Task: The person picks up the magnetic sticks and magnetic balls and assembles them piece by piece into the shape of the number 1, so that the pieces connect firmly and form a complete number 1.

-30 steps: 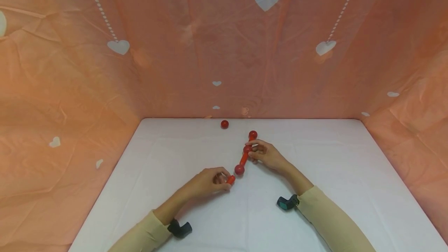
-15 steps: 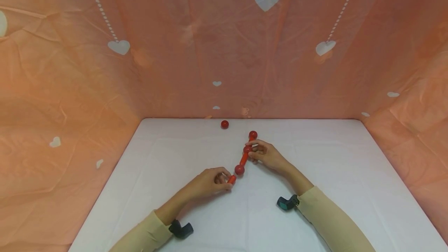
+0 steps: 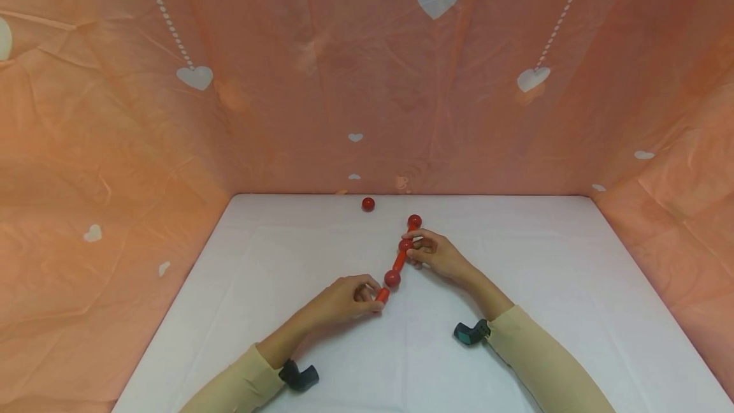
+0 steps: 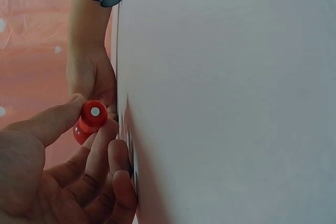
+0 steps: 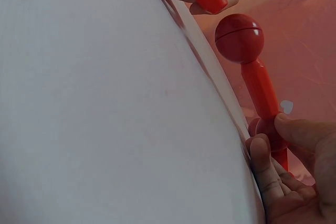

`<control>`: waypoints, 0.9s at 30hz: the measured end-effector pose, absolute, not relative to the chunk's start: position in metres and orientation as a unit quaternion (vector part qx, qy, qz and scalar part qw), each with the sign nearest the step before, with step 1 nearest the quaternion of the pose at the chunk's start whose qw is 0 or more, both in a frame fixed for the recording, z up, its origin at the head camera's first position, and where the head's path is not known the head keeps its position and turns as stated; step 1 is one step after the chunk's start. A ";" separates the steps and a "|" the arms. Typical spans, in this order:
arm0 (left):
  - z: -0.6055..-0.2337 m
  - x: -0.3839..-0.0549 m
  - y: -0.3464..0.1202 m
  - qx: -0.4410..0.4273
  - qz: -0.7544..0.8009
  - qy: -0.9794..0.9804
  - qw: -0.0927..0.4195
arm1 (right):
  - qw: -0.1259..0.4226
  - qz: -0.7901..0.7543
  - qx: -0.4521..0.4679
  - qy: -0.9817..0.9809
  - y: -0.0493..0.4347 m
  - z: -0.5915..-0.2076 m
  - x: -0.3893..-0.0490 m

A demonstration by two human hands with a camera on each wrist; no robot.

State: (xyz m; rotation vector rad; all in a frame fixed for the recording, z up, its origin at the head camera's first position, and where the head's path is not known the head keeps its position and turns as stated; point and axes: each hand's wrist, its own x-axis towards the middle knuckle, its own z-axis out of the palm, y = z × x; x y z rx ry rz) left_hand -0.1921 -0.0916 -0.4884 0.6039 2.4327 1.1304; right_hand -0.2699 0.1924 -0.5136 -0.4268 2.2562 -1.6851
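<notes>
A chain of red balls and red rods (image 3: 399, 260) slants over the white table. My right hand (image 3: 441, 255) pinches its middle ball (image 3: 405, 245) between thumb and fingers. Another ball (image 3: 415, 220) forms the far end, and the near-end ball (image 5: 239, 39) points toward my left hand (image 3: 344, 299). That left hand pinches a separate short red rod (image 3: 382, 296), whose end shows a pale round dot (image 4: 95, 112) in the left wrist view. In the right wrist view a small gap parts the rod's tip (image 5: 216, 2) from the near-end ball.
A single red ball (image 3: 368, 204) lies near the table's back edge. The white table (image 3: 493, 362) is bordered by orange cloth walls (image 3: 321, 81) with heart patterns. Dark wrist cameras (image 3: 299, 376) stick out from both sleeves.
My left hand has shifted slightly right, and the rod in it has turned more into line with the chain. The right hand and the chain have stayed put.
</notes>
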 end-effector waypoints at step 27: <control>-0.493 -0.196 -0.085 0.204 0.419 0.861 0.205 | 0.143 -0.583 -0.158 0.784 0.193 -0.515 -0.270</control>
